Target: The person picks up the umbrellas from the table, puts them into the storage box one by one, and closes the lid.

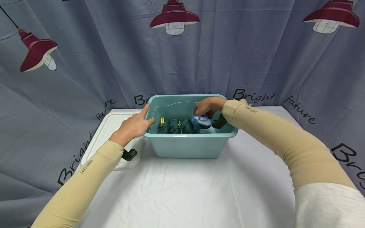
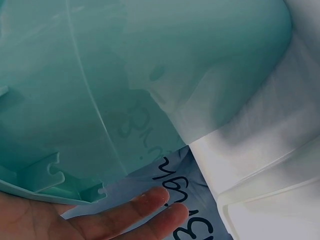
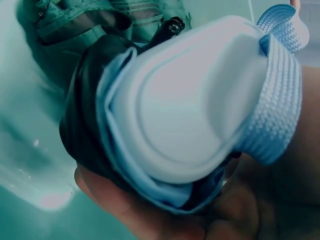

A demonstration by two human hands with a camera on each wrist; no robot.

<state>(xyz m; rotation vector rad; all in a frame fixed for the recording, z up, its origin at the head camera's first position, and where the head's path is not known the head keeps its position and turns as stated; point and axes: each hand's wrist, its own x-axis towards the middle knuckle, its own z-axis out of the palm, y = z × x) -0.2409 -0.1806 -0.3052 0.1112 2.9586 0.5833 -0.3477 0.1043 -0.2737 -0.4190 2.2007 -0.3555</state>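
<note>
A teal plastic bin (image 1: 188, 145) stands on the white-covered table. Inside it my right hand (image 1: 209, 105) grips a compact folding umbrella (image 1: 203, 122), with blue, dark-lined fabric. Close up in the right wrist view, its pale handle (image 3: 200, 100) carries a blue woven wrist strap (image 3: 275, 100), and my fingers curl under the fabric. Several dark green bundles (image 1: 175, 126) sit side by side in the bin, left of the umbrella; yellow tags show on them. My left hand (image 1: 134, 127) rests at the bin's left rim, thumb over the edge. Its straight fingers (image 2: 150, 205) show outside the bin wall.
A white lid (image 1: 104, 134) lies flat on the table (image 1: 194, 190), left of the bin and partly behind my left forearm. A grey-blue curtain (image 1: 182, 63) with printed lamps and lettering hangs behind the table.
</note>
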